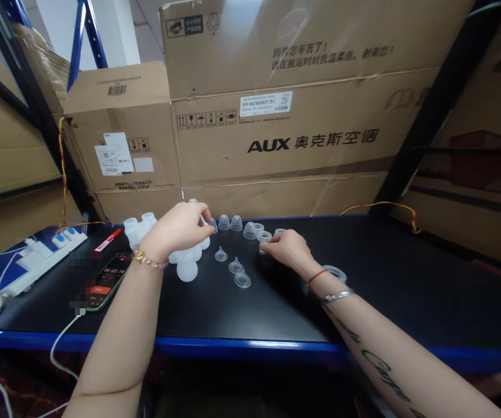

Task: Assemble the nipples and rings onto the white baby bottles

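My left hand (pixel 180 229) reaches over a group of frosted white bottles (pixel 187 269), its fingers closed at a clear cap (pixel 212 225) in the back row. Two more clear domed caps (pixel 236 223) stand just right of it. My right hand (pixel 287 249) pinches at a clear ring (pixel 264 237), its fingertips partly hiding what they touch. Beside that ring are another cap (pixel 250 230) and more rings. Between my hands, clear silicone nipples (pixel 235 266) lie on the black tabletop (pixel 215 313). A larger clear ring (pixel 335 273) lies partly behind my right wrist.
A phone (pixel 106 281) with a cable, a red marker (pixel 108 240) and a white power strip (pixel 43 264) lie at the left. Large cardboard boxes (pixel 320 168) wall off the back. A yellow-red wire (pixel 381 204) runs along the rear edge.
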Action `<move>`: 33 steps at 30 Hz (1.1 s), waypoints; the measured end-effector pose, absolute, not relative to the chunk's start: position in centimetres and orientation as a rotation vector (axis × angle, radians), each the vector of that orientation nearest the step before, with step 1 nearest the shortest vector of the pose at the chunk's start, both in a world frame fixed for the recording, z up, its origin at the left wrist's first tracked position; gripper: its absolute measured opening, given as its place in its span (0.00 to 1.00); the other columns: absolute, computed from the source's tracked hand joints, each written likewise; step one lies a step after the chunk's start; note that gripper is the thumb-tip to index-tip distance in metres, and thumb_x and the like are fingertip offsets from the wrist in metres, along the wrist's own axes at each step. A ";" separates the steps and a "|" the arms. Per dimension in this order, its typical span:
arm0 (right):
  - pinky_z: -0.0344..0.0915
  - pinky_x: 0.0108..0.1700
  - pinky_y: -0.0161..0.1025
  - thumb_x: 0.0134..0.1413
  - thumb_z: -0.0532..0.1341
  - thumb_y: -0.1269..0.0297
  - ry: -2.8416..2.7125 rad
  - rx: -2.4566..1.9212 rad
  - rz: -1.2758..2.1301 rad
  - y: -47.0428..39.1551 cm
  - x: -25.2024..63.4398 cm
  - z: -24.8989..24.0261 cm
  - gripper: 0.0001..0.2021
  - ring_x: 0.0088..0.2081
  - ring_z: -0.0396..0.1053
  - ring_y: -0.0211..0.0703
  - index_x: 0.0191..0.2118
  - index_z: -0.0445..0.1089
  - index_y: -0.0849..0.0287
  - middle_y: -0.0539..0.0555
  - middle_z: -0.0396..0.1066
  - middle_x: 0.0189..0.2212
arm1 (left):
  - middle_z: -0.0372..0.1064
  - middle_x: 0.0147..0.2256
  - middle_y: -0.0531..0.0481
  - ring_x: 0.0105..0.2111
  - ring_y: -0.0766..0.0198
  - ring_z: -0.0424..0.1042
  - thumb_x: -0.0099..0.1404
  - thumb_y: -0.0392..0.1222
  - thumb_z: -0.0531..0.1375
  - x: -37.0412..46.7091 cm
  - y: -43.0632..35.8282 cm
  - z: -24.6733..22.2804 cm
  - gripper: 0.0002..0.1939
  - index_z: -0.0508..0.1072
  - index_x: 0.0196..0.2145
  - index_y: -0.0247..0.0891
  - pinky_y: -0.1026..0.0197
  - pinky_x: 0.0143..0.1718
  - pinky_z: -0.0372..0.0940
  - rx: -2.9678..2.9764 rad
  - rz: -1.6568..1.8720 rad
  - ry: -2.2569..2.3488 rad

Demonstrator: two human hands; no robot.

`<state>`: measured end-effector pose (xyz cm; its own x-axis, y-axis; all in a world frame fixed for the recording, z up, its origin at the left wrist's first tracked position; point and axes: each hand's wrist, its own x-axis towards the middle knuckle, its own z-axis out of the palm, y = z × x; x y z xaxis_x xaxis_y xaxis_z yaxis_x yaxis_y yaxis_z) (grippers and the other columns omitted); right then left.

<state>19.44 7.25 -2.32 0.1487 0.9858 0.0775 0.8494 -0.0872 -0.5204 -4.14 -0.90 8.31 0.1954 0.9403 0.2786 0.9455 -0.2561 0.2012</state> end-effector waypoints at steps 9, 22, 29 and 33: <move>0.56 0.22 0.34 0.40 0.66 0.60 -1.768 -1.755 0.624 7.8 19.9 -3.4 0.11 0.19 0.64 0.38 0.17 0.72 0.60 0.52 0.68 0.15 | 0.70 0.48 0.37 0.47 0.50 0.72 0.62 0.43 0.56 2.4 3.0 1.5 0.20 0.70 0.51 0.34 0.53 0.50 0.65 -2.718 -0.397 -1.717; 0.68 0.37 0.34 0.42 0.69 0.63 -1.503 -1.523 1.008 8.2 18.7 -4.7 0.13 0.38 0.75 0.46 0.36 0.77 0.64 0.59 0.78 0.33 | 0.71 0.48 0.39 0.48 0.52 0.72 0.61 0.40 0.53 3.2 5.8 -1.7 0.19 0.72 0.49 0.38 0.55 0.49 0.66 -2.938 -0.449 -1.669; 0.68 0.36 0.36 0.38 0.71 0.54 -1.502 -1.512 0.790 9.7 19.3 -5.5 0.25 0.37 0.75 0.48 0.41 0.75 0.67 0.62 0.78 0.36 | 0.73 0.43 0.39 0.44 0.51 0.73 0.58 0.50 0.61 3.9 7.2 -3.2 0.16 0.70 0.39 0.37 0.55 0.45 0.67 -2.848 -0.680 -1.727; 0.67 0.38 0.39 0.39 0.68 0.46 -1.586 -1.683 0.563 10.1 19.6 -5.4 0.26 0.39 0.74 0.52 0.39 0.76 0.64 0.62 0.77 0.36 | 0.76 0.39 0.43 0.41 0.54 0.75 0.56 0.40 0.62 3.9 7.6 -3.5 0.12 0.72 0.39 0.37 0.58 0.42 0.68 -2.822 -0.789 -1.856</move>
